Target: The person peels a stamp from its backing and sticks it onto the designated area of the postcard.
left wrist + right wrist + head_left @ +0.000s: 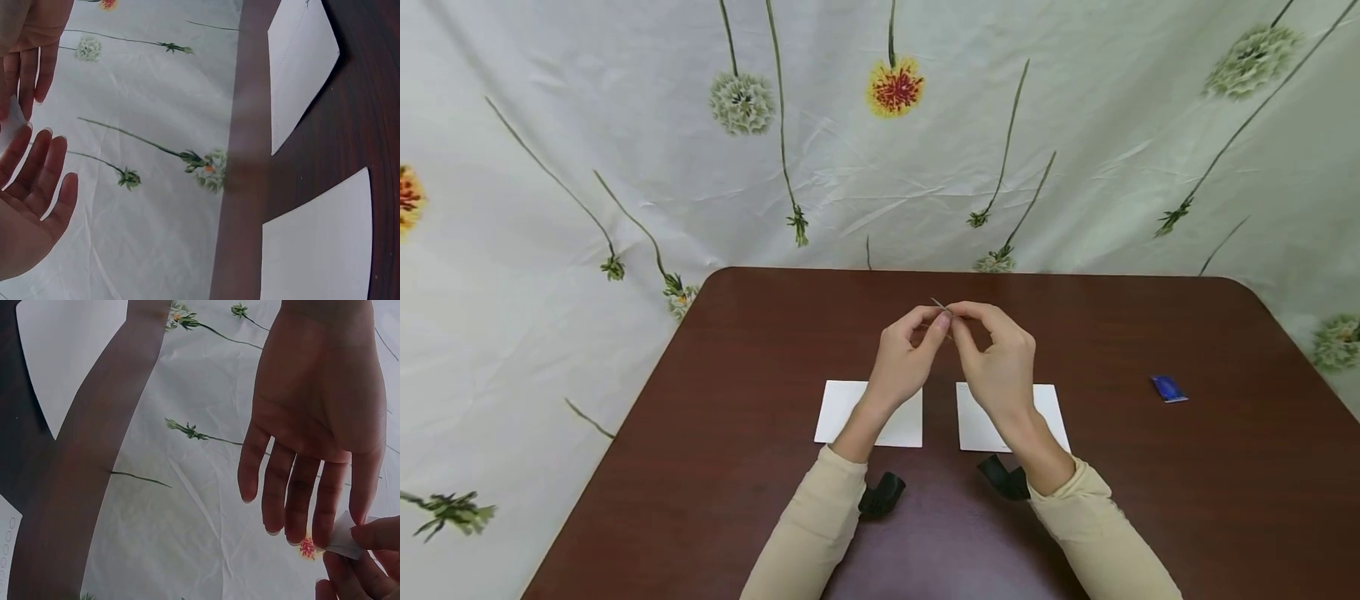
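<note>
Both hands are raised over the table with fingertips meeting at a small, thin whitish piece. The left hand pinches it between thumb and fingers from one side. From the other side the right hand pinches it with thumb and index finger, its other fingers extended in the right wrist view. In the left wrist view the piece looks pale and translucent at the left edge. Below the hands lie two white sheets, one at left and one at right, each partly covered by a forearm or hand.
A small blue packet lies on the right part of the brown table. Dark straps show at both wrists. Behind the table hangs a pale cloth printed with flowers. One sheet shows a row of small circles.
</note>
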Available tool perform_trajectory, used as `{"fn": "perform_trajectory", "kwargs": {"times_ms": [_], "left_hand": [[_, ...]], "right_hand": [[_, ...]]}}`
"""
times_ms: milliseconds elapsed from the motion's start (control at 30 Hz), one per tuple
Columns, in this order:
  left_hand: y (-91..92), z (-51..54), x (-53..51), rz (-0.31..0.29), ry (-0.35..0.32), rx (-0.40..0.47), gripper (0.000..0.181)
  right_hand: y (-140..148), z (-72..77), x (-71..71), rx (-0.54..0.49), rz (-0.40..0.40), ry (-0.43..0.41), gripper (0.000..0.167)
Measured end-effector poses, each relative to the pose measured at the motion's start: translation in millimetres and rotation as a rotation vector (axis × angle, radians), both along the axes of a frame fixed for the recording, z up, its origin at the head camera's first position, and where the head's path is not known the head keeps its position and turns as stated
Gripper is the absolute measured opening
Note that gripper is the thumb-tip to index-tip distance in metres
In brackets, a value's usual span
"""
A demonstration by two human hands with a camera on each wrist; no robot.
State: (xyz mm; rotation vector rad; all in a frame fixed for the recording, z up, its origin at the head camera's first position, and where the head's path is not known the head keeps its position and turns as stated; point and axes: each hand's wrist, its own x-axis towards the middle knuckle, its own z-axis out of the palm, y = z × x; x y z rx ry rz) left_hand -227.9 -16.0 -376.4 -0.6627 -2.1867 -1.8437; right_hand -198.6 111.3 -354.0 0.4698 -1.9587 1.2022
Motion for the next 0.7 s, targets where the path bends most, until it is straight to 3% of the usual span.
{"fn": "perform_trajectory", "kwargs": {"times_ms": [133,367,467,600,700], "left_hand": [[0.0,-2.2,-0.3,0.014,0.051,-0.024,0.023],[0.7,-3.2,0.1,-0.007,0.055,0.006,0.026],[2.3,2.3,3.1,-0.013,0.061,0.015,0.028],[3.5,21.1,16.8,-0.007,0.065,0.008,0.023],[4.2,22.0,18.7,-0.012,0.059,0.035,0.019]], "right_hand": [[2.1,-2.6,0.7,-0.011,0.008,0.004,0.012],[4.3,-1.0,2.7,-0.027,0.034,-0.015,0.013],[5.2,-0.2,3.6,-0.041,0.042,-0.033,0.013],[5.8,0.0,4.6,-0.061,0.048,-0.045,0.013],[6.1,0.0,5.6,-0.074,0.048,-0.05,0.012]]}}
